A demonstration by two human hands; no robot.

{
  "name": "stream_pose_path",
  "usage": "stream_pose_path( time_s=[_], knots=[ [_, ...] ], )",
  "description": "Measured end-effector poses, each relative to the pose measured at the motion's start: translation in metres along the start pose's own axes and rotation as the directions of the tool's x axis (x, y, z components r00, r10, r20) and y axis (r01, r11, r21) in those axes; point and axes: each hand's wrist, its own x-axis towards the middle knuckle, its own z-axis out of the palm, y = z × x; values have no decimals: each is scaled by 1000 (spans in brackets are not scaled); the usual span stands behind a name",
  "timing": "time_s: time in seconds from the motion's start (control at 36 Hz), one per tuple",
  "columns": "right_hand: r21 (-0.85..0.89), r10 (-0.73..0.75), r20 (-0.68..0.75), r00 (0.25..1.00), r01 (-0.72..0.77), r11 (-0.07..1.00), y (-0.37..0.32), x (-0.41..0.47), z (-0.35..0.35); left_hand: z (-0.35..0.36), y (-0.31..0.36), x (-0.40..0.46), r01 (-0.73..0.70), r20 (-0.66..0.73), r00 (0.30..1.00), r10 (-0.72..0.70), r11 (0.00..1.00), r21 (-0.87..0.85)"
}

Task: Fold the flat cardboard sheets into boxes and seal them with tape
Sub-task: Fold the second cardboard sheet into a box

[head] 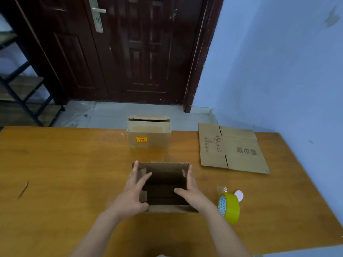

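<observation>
Brown cardboard box (pixel 163 182), orange-brown table (pixel 65 164), yellow-green tape roll (pixel 230 207) with a blue-and-white patterned core, dark red-brown door (pixel 130 52), pale blue wall (pixel 278 71)

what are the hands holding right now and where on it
Both hold the open cardboard box: left hand on its left wall, right hand on its right wall.

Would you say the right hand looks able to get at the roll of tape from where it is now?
Probably yes. The roll of tape stands on the table just right of the right hand, with nothing between them; the hand would first have to let go of the open box.
</observation>
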Motion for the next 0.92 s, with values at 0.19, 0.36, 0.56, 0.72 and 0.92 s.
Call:
stream_pose_path(
  time_s=[0.19, 0.36, 0.56, 0.72, 0.92],
  knots=[
    [134, 93, -81, 992, -81, 988, -3, 11, 0, 9, -7, 1, -65, -128, 991, 31, 959, -276],
    [119, 183, -9, 983, -181, 976, -6, 22, 4, 8, -14, -4, -115, -123, 989, 77, 932, -344],
    [278, 270, 5, 963, -261, 925, -2, 33, 2, 0, -22, -6, -164, -6, 986, 164, 978, -127],
    [123, 227, -45, 973, -220, 968, 0, 26, -6, 7, -14, -1, -91, -253, 964, 83, 996, -20],
    [296, 150, -122, 981, -108, 949, 7, 17, -19, 12, -14, 15, -22, -332, 919, 214, 866, 499]
  ],
)
